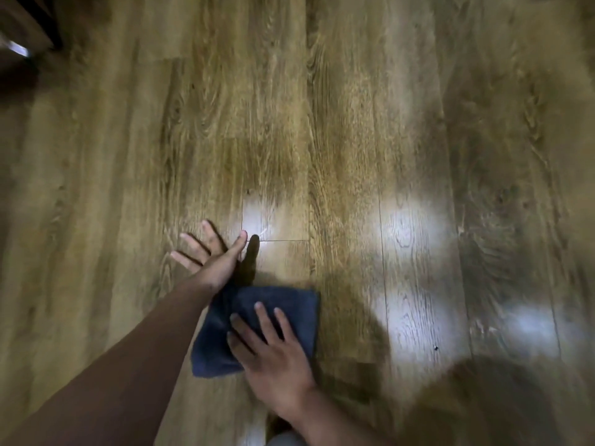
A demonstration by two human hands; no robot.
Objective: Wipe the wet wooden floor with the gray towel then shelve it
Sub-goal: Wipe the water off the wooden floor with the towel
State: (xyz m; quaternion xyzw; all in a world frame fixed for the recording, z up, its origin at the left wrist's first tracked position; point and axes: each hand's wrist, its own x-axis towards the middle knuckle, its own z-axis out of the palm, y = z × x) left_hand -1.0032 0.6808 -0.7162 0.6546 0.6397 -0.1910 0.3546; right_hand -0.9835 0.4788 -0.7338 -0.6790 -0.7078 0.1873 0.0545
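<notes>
A dark gray towel (289, 307), folded into a rough square, lies flat on the wooden floor (322, 123) in the lower middle of the view. My right hand (273, 352) presses on it with straight, spread fingers. My left hand (212, 255) is just beyond the towel's far left corner, fingers spread and straight, holding nothing; whether the palm touches the boards I cannot tell. Shiny pale patches (409, 226) show on the boards to the right of the towel.
Wood-grain planks fill nearly the whole view. A dark piece of furniture or wall base (29, 30) sits at the top left corner. A dim, blurred shape (483, 407), possibly my knee, is at the bottom right.
</notes>
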